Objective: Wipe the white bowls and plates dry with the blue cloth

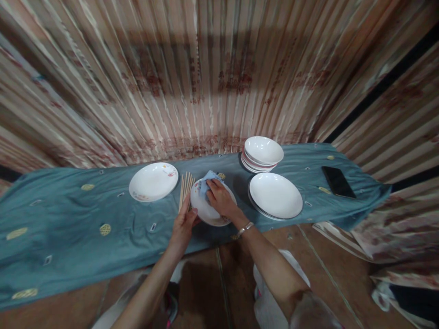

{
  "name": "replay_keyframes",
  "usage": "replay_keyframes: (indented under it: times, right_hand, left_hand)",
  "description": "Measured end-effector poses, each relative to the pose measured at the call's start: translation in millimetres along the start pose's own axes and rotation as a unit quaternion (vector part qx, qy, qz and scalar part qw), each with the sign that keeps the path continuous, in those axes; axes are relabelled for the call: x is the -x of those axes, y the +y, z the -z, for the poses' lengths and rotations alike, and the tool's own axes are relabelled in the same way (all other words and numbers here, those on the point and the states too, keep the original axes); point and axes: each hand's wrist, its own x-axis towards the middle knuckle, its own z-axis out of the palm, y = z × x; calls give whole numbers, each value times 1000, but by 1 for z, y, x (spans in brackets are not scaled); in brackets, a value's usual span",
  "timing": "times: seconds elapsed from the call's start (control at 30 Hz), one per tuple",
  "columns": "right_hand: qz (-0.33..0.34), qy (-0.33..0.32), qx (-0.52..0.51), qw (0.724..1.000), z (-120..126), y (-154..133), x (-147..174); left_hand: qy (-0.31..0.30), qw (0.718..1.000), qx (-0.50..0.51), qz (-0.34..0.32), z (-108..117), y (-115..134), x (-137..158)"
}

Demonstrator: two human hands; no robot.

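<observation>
A white plate [209, 214] with a floral rim is in front of me at the middle of the table. My left hand [184, 224] grips its left edge, thumb on top and fingers beneath. With my right hand [220, 197], I press a light blue cloth [207, 183] against the plate's upper inside. A silver bangle circles that wrist. Just left of the plate, several wooden chopsticks [185, 185] lie on the tablecloth, partly behind my left hand.
A floral white plate [153, 182] lies to the left. On the right are stacked white plates [276, 195], a stack of bowls [263, 151] behind them, and a black phone [338, 181]. A teal cloth [78, 228] covers the narrow table. Pleated curtains [219, 82] hang behind it.
</observation>
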Motion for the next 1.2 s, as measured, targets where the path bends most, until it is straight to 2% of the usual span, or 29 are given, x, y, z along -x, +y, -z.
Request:
replay_keyframes:
  times: [0.2, 0.37, 0.57, 0.77, 0.9, 1.2]
  right_hand:
    - [13, -14, -170, 985, -9, -6, 0]
    - [15, -41, -308, 950, -8, -15, 4]
    - [10, -99, -414, 905, 7, -21, 18]
    - [-68, -139, -436, 887, 15, -21, 26]
    - [-91, -156, -456, 871, 17, -17, 27]
    - [-62, -231, -382, 893, 36, -11, 40]
  left_hand:
    - [10, 1000, -7, -3, 0, -3, -3]
    - [3, 1000, 10, 4, -1, 1, -1]
    - [5, 1000, 4, 15, -2, 3, 1]
    - [-4, 1000, -9, 11, 1, 3, 1]
    - [-10, 1000, -15, 19, 3, 1, 0]
    - [-16, 999, -35, 8, -1, 8, 4]
